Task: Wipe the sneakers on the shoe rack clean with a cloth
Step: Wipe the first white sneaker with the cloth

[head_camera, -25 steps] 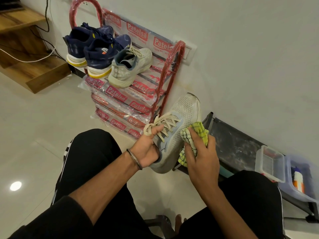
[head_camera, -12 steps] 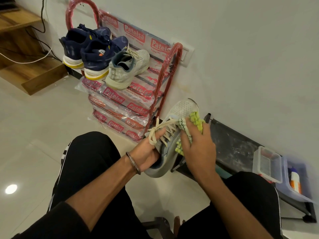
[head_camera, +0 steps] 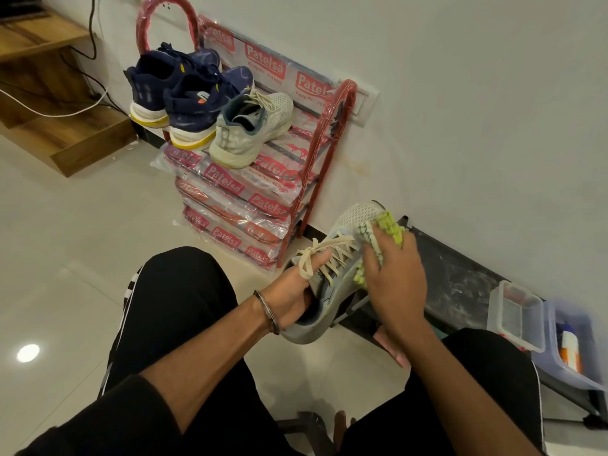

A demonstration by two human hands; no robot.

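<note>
Fingers (head_camera: 378,258): right hand (head_camera: 393,284) curled round green cloth (head_camera: 390,225), pressed on grey sneaker (head_camera: 342,258)
Left hand (head_camera: 292,297): sneaker gripped at collar (thumb under laces)
Shoe rack (head_camera: 316,179): just left of sneaker

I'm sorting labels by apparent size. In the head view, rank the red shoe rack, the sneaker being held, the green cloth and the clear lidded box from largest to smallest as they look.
1. Red shoe rack
2. Held sneaker
3. Clear lidded box
4. Green cloth, though the right hand hides much of it, so its place against the box is unsure.
</note>
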